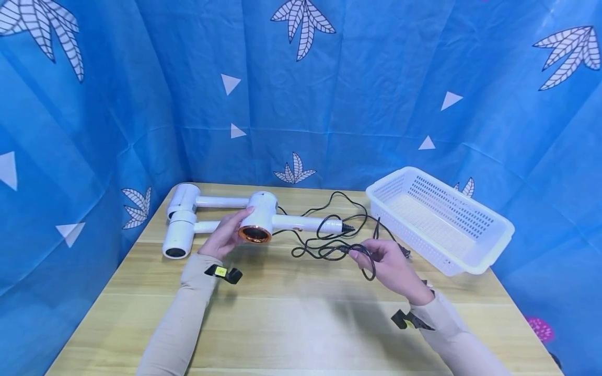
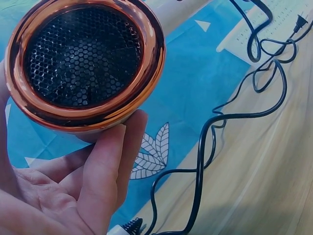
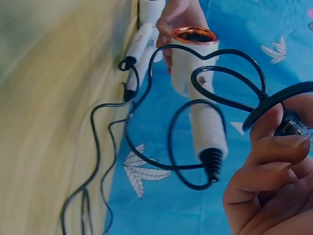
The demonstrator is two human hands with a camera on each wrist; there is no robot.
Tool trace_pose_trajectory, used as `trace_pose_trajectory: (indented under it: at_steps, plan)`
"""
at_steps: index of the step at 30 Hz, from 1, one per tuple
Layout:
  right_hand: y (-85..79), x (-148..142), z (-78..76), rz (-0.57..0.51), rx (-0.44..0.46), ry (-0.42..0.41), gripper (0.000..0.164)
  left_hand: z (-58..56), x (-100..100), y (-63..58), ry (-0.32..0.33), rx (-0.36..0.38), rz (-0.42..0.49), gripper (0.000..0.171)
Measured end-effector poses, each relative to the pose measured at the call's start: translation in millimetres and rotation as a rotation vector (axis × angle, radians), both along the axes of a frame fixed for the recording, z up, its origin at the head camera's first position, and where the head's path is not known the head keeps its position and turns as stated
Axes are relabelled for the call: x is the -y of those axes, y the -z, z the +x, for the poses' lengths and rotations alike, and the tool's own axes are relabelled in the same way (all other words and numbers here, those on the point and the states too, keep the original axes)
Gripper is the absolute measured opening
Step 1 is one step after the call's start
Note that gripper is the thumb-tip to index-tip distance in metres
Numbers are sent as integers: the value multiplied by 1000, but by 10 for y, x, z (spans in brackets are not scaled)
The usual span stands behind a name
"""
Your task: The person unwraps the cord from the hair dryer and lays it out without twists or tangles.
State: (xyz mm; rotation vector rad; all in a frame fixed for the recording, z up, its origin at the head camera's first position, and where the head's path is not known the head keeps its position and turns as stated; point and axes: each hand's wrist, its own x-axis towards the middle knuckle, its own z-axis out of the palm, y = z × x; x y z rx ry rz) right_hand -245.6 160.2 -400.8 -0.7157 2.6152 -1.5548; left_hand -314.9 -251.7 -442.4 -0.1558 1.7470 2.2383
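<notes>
My left hand (image 1: 222, 239) grips the head of a white hair dryer (image 1: 264, 207) with a copper-coloured ring around its dark mesh opening (image 2: 83, 56). The dryer's handle points right and ends in a ribbed black cord guard (image 3: 211, 164). Over to the right, my right hand (image 1: 391, 267) pinches the black cord (image 3: 274, 100) between thumb and fingers, with loose loops hanging around it. Two more white hair dryers lie at the left: one farther back (image 1: 186, 196), the other nearer (image 1: 179, 236), their handles partly hidden behind the left hand and the held dryer.
A white perforated plastic basket (image 1: 494, 240) stands at the back right of the wooden table (image 1: 301, 324). Black cords trail between the dryers and the basket, and a plug (image 2: 300, 23) lies close to it. A blue patterned curtain (image 1: 329, 94) hangs behind and along both sides.
</notes>
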Motion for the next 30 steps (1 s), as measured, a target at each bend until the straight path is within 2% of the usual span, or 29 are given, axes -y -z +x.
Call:
trace_pose_trajectory:
  at_steps: [4, 8, 13, 21, 30]
  plan:
    - [80, -3, -17, -6, -21, -23, 14, -2, 9, 7, -4, -3, 23, 47]
    - [146, -26, -48, -7, -29, -12, 18, 0, 16, 2, -23, -5, 32, 45]
    - [234, -75, -115, -6, 22, 13, 21, 4, 14, -17, -39, 7, 40, 45]
    - [309, -165, -322, 48, 30, 106, 26, 12, 17, -40, -35, 13, 36, 50]
    - [336, -241, -584, 80, 53, 163, 32, 12, 19, -38, -26, 14, 43, 58]
